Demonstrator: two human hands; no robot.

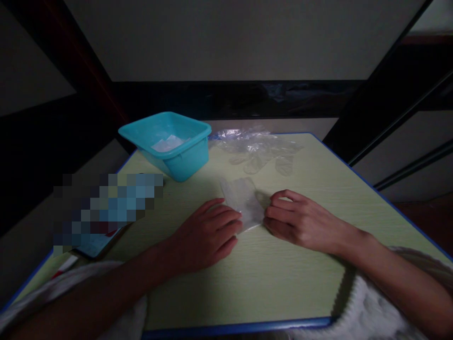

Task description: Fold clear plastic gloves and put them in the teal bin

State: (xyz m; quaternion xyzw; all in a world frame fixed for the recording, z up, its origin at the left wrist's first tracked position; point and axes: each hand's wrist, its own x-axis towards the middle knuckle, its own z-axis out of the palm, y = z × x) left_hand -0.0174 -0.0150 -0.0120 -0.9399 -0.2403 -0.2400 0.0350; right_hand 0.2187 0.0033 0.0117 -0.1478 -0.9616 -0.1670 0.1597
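Along the near side runs the blue edging (233, 327) of a pale table (205, 297), with thick white sleeves (382, 302) pushed back from both forearms, which leaves the wrists free and keeps the cloth off the work. The hands stand apart, one on each side of a small clear packet (244, 203) that lies in the middle of the table, well within reach of both. The left hand (214, 231) comes in palm down, fingers loosely stretched over the packet's left edge, probably to keep so light a thing from sliding; I cannot tell whether the thumb pinches it from below. The right hand (299, 219) is curled, its fingertips at the packet's right edge, and whether they are closed on the film is hidden. The packet itself is thin, see-through and faintly whitish, roughly square, lightly wrinkled, with a bright glint along its near edge; it looks nearly flat and would likely crease easily. To the left, a phone-like device (94, 245), mostly masked by blurring, lies beside the forearm, out of the hands' way. Farther, at the left, stands a turquoise basin (191, 158) holding whitish pieces (170, 143), its walls apparently keeping them together. Right of it, at the far edge, crumpled clear plastic (262, 148) with finger-like shapes lies spread out.
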